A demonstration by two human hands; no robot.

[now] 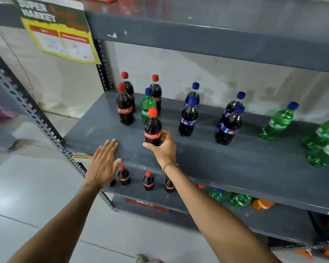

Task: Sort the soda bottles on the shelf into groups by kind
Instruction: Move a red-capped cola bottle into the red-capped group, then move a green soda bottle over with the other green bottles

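Cola bottle [152, 130] upright, long axis vertical, red cap up, label facing the camera; it stands on the grey shelf [226, 160] near the front, left of centre. Right hand [164, 147] wraps its lower body: thumb in front at the base, fingers [166, 134] curled round the right side, gripping it. Left hand [103, 164] lies flat, palm down, on the shelf's front edge to the left of the bottle, fingers spread and holding nothing, apart from it. Count on this shelf: four red-capped colas, the held one plus three [124, 108] clustered at back left, all upright. Four dark blue-capped bottles [188, 118] upright in two pairs mid-shelf. One green bottle [148, 105] with blue cap upright among the colas, just behind the held one. One more green bottle [278, 123] upright toward the right. Green pile [325, 145] at the right edge, lying down, cut off by the frame; count unclear. Lower shelf [273, 221]: at least three small colas [148, 181] upright, a fourth partly hidden behind the left wrist.
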